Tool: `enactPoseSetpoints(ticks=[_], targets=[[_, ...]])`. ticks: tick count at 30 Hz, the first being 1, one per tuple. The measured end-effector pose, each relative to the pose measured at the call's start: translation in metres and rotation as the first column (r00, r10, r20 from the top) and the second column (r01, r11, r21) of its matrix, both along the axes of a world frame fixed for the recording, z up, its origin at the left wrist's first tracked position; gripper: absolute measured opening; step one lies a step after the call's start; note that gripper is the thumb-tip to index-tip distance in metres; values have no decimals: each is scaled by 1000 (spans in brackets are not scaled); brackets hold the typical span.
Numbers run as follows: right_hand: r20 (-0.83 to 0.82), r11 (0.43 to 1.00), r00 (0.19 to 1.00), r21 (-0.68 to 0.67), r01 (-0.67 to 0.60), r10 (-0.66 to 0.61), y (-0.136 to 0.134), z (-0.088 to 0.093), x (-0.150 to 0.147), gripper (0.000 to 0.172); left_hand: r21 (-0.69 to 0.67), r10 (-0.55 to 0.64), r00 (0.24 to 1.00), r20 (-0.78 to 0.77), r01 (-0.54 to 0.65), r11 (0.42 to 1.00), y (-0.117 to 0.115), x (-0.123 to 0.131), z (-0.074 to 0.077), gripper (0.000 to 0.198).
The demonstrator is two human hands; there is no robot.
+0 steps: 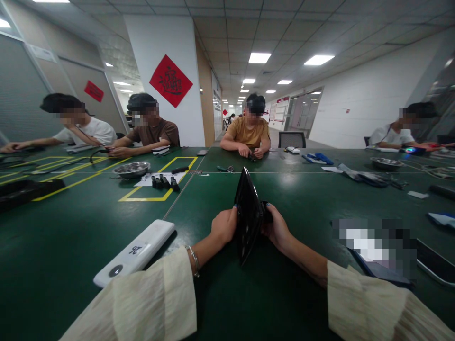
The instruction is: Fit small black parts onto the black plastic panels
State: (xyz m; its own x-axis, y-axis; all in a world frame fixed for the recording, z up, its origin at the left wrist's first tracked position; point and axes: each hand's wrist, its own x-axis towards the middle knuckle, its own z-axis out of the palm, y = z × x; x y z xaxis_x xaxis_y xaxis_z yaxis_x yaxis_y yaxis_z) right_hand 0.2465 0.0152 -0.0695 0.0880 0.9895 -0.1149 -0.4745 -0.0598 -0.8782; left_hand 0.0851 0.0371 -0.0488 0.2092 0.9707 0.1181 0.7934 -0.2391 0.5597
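A flat black tablet-like device [247, 213] stands on edge on the green table [284, 199], seen almost edge-on. My left hand [223, 226] is closed against its left face. My right hand [275, 228] grips its right side, fingers wrapped round a small dark part there. Both cream sleeves fill the bottom of the view, and a thin bracelet sits on my left wrist.
A white power bank [137, 251] lies to my left. A phone [435, 263] and a dark case [382, 270] lie to my right. Farther off are a metal bowl [132, 169], small black parts [164, 182], yellow tape lines and several seated people.
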Motion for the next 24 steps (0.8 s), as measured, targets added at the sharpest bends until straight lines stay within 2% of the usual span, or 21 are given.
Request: enactPoseSetpoints(ticks=[3, 7, 12, 24], targets=[[-4, 1000, 1000, -13, -5, 5, -1, 1, -1, 30, -17, -4, 999, 41, 5, 1000, 2, -1, -2, 68], [2, 1000, 1000, -14, -13, 13, -2, 1, 0, 30, 18, -61, 996, 65, 60, 998, 5, -1, -5, 57], [-16, 1000, 1000, 1, -5, 5, 0, 0, 0, 31, 3, -76, 997, 33, 76, 997, 5, -1, -2, 46], [-27, 998, 998, 33, 61, -60, 4, 0, -6, 37, 43, -124, 988, 93, 121, 992, 12, -1, -7, 59]])
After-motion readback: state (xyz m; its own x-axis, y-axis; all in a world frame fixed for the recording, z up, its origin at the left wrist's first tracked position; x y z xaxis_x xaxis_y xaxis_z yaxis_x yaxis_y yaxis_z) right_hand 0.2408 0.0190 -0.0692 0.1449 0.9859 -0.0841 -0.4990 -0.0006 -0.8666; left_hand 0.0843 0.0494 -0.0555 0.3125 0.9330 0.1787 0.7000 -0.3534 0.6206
